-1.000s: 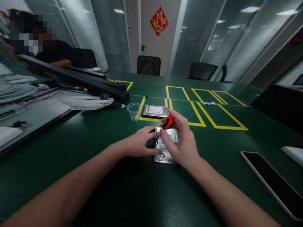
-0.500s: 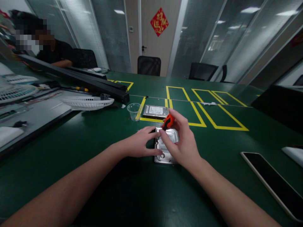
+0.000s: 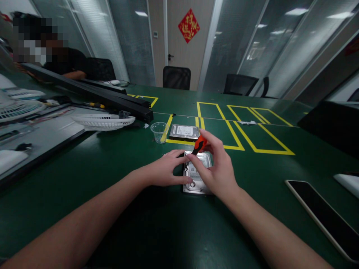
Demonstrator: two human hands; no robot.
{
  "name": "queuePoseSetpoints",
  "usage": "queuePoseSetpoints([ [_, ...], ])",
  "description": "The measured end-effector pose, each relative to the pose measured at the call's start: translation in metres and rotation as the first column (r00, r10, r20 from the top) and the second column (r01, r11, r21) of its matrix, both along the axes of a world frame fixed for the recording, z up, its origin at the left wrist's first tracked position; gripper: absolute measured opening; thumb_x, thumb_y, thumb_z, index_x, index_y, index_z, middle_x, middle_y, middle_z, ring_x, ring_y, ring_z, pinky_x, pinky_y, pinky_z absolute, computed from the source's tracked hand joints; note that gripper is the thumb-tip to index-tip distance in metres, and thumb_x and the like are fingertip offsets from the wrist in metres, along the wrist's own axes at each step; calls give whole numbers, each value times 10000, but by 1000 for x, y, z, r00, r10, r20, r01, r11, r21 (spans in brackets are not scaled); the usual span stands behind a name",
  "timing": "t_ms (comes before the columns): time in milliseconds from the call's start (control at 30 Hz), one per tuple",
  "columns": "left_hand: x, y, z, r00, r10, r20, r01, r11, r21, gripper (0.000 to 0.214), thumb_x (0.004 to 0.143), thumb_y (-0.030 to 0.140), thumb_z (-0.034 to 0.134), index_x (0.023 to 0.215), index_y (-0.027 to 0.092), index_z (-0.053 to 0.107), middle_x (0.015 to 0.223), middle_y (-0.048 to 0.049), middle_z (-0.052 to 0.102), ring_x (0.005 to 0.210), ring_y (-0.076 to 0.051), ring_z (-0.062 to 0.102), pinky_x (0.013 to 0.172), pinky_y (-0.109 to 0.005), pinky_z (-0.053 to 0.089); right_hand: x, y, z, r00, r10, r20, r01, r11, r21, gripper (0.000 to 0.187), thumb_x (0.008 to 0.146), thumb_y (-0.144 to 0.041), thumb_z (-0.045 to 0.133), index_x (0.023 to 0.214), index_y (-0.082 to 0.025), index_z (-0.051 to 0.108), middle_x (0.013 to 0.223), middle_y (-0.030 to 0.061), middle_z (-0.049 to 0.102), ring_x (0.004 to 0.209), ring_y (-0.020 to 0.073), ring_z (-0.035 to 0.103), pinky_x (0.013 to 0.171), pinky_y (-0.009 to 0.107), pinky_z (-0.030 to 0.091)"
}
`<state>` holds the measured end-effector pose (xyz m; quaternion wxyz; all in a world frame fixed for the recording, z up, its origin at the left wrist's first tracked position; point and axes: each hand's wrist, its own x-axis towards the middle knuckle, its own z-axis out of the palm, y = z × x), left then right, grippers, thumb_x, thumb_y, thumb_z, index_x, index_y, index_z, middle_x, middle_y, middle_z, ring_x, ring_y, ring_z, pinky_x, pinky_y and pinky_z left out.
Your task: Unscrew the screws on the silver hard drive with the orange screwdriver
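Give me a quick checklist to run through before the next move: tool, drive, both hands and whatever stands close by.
1. Tool in hand: the right hand grips the red-and-black tool in its fingers. Ok.
2. Tool tip seated: fingers hide the lower end. Cannot tell.
3. Near drive steadied: the left hand is spread at the left side of the near drive, its thumb on top. Ok.
4. Near drive lying flat on the green table: ok.
5. Clear cup upright and apart from both hands: ok.
6. Phone apart from the right forearm: ok.
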<state>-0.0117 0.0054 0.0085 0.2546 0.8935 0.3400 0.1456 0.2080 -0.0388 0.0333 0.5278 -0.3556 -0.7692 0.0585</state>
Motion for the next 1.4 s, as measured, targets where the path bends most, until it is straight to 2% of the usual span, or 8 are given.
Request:
queuePoseSetpoints([
  [100, 0, -1, 1, 1000, 0, 4, 0, 1000, -2, 797, 930, 679, 804, 1603, 310, 590, 1759, -146, 422, 1618, -452, 391, 1321, -662, 344, 0, 1, -1, 1000, -7, -10, 7, 1000, 0, 653, 1013, -225, 716, 1607, -347, 476, 1443, 103, 685, 1126, 285, 751, 963, 511, 682],
  [233, 0, -1, 2, 1000, -7, 3, 7, 1000, 4, 816, 920, 681, 817, 1615, 326, 576, 1775, -135, 405, 1636, -452, 362, 1329, -662, 327, 0, 0, -2, 997, 62, -47, -67, 993, -100, 697, 1033, -211, 646, 1667, -335, 384, 1349, 106, 721, 1118, 289, 765, 1022, 548, 667],
  [467, 0, 0, 0, 1000, 2, 13, -2, 1000, -3, 810, 925, 699, 800, 1599, 297, 598, 1756, -149, 428, 1629, -452, 373, 1329, -652, 342, 0, 1, -1, 1000, -23, 3, 23, 999, 26, 665, 1003, -234, 734, 1605, -363, 483, 1387, 78, 696, 1019, 247, 730, 913, 484, 680],
  [667, 1, -1, 1, 1000, -14, -3, 14, 1000, 2, 820, 938, 676, 803, 1630, 308, 563, 1779, -145, 393, 1634, -449, 363, 1327, -662, 335, 0, -1, -2, 997, 58, -43, -62, 995, -81, 706, 1025, -211, 674, 1660, -339, 393, 1329, 92, 734, 1101, 278, 775, 1005, 537, 672],
  [900, 1, -1, 0, 1000, 9, -7, -9, 1000, -11, 825, 927, 711, 791, 1606, 287, 590, 1759, -164, 416, 1630, -467, 366, 1328, -669, 328, 0, 0, 0, 1000, -7, -1, 7, 1000, 27, 659, 1001, -214, 740, 1599, -341, 492, 1453, 105, 684, 1159, 289, 746, 949, 495, 684],
  [1100, 1, 0, 1, 1000, -10, 12, 10, 1000, 5, 808, 926, 670, 820, 1617, 328, 576, 1766, -138, 412, 1620, -456, 380, 1320, -675, 338, 0, -2, -2, 997, 60, -41, -63, 995, -77, 718, 1019, -183, 663, 1665, -328, 387, 1316, 92, 723, 1103, 274, 765, 1000, 519, 667],
  [1267, 0, 1, -2, 1000, 3, -18, -3, 1000, -2, 852, 934, 723, 778, 1639, 300, 554, 1751, -166, 420, 1628, -462, 366, 1322, -683, 330, 0, 0, -1, 1000, 0, -9, 0, 1000, 23, 685, 991, -219, 752, 1607, -346, 480, 1368, 89, 698, 1082, 270, 741, 937, 488, 672],
  [1400, 1, 0, -1, 1000, 2, -23, -2, 1000, 0, 845, 933, 704, 792, 1644, 323, 544, 1776, -147, 389, 1641, -455, 350, 1328, -673, 329, 0, 0, -1, 999, 34, -31, -36, 999, -38, 696, 1013, -194, 686, 1643, -342, 429, 1381, 101, 701, 1100, 280, 758, 972, 516, 672],
])
